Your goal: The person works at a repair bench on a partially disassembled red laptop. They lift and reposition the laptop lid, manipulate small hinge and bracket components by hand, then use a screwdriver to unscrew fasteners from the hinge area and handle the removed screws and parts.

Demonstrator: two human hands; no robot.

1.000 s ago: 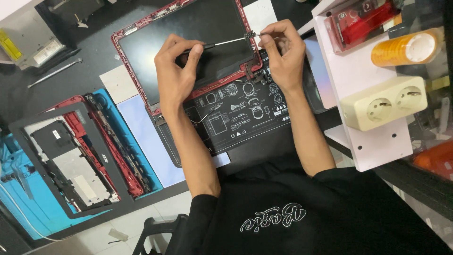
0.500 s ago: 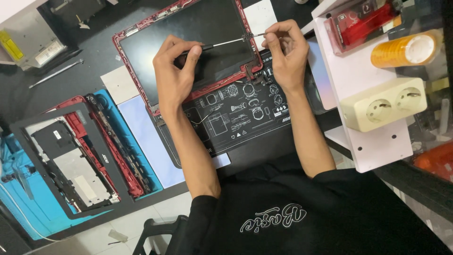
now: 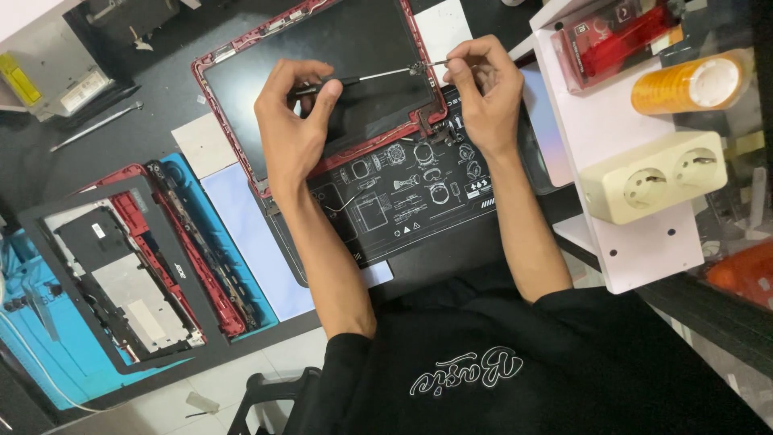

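Left hand (image 3: 294,133) gripped the screwdriver (image 3: 366,78) handle over the red-framed screen panel (image 3: 322,72). Right hand (image 3: 483,97) pinched near its tip, possibly a screw. Dark printed mat (image 3: 419,201) lay beneath; orange tape roll (image 3: 684,82) and cream double socket (image 3: 656,177) sat on the white shelf (image 3: 644,250) at right.
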